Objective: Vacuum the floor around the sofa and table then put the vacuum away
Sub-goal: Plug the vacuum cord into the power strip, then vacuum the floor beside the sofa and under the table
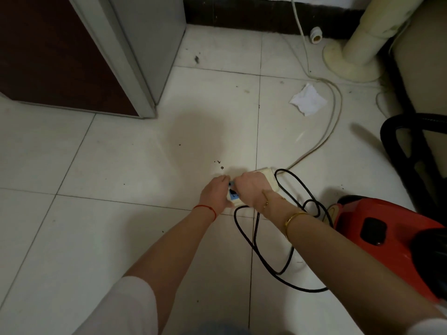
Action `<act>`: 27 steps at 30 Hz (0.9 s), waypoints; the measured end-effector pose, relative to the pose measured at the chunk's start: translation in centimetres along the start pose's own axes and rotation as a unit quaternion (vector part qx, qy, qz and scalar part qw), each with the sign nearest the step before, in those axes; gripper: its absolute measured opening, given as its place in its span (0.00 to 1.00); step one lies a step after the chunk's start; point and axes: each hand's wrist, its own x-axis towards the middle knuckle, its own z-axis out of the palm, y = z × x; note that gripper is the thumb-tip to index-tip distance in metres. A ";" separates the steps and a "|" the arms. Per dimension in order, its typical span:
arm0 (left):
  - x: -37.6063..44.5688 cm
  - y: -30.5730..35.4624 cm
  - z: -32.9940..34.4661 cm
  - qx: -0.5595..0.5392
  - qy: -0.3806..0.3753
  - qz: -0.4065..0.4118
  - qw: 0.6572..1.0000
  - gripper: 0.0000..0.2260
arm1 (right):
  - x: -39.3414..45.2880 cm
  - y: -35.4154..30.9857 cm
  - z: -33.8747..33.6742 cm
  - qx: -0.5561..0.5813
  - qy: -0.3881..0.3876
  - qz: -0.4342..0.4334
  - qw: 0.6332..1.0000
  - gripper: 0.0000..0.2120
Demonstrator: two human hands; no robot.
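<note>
Fingers [223, 178] of the left hand [215, 193] curl around the near end of a cream power strip [267, 176] lying on the tiled floor [121, 153], holding it down. Right hand [252, 187] sits on top of the strip, fingers bent over a spot beside a blue socket face [232, 195]; what they grip is hidden beneath the hand. A red string bracelet [205, 209] circles the left wrist, and gold bangles [294, 217] the right.

Black vacuum cord [256, 240] loops loosely on the floor just beside the strip, running under the right forearm toward the red vacuum body [377, 228] at the right edge. Black vacuum hose [396, 146] arches above it. A pale cable [331, 122] leaves the strip's far end and curves toward the wall. Crumpled white paper [308, 100] lies near that cable. A cream pipe [362, 37] stands in the far right corner, and a grey door frame [135, 56] with a dark door [48, 49] is at upper left.
</note>
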 end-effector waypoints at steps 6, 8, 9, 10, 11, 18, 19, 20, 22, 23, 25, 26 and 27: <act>-1.0 3.7 -2.8 -0.007 0.092 0.035 0.995 0.31 | -3.8 3.6 -2.2 0.166 0.219 0.079 0.958 0.16; -1.4 6.6 -4.0 -0.031 0.130 0.072 0.988 0.30 | -5.8 5.7 -3.4 0.203 0.289 0.102 0.930 0.15; -1.5 8.2 -4.4 -0.042 0.139 0.097 0.985 0.29 | -7.1 6.7 -4.0 0.211 0.317 0.120 0.917 0.14; -1.7 10.0 -4.7 -0.052 0.140 0.127 0.981 0.28 | -8.4 7.8 -4.4 0.216 0.339 0.139 0.905 0.14; -1.9 11.8 -4.9 -0.058 0.135 0.163 0.976 0.27 | -10.0 8.9 -4.8 0.219 0.360 0.161 0.892 0.14; -5.0 23.2 -1.4 -0.022 0.061 0.348 0.935 0.23 | -22.6 15.0 -4.0 0.236 0.405 0.325 0.821 0.15; -5.6 24.2 -0.7 -0.014 0.052 0.355 0.933 0.23 | -24.4 15.5 -3.6 0.236 0.407 0.343 0.813 0.15; -6.0 24.9 0.1 -0.001 0.045 0.360 0.932 0.23 | -26.1 15.8 -3.2 0.235 0.409 0.357 0.806 0.16; -6.8 25.8 1.7 0.026 0.027 0.362 0.931 0.23 | -29.4 16.3 -2.2 0.229 0.417 0.381 0.793 0.15; -7.1 26.0 2.4 0.037 0.018 0.360 0.932 0.24 | -30.8 16.4 -1.8 0.228 0.420 0.391 0.786 0.15; -7.9 26.2 3.6 0.062 0.001 0.351 0.934 0.24 | -33.4 16.6 -0.8 0.232 0.423 0.414 0.772 0.15; -8.3 26.3 4.1 0.071 -0.007 0.345 0.936 0.24 | -34.4 16.7 -0.3 0.236 0.423 0.425 0.765 0.15; -8.6 26.3 4.5 0.078 -0.015 0.341 0.937 0.24 | -35.4 16.8 0.3 0.240 0.422 0.435 0.759 0.15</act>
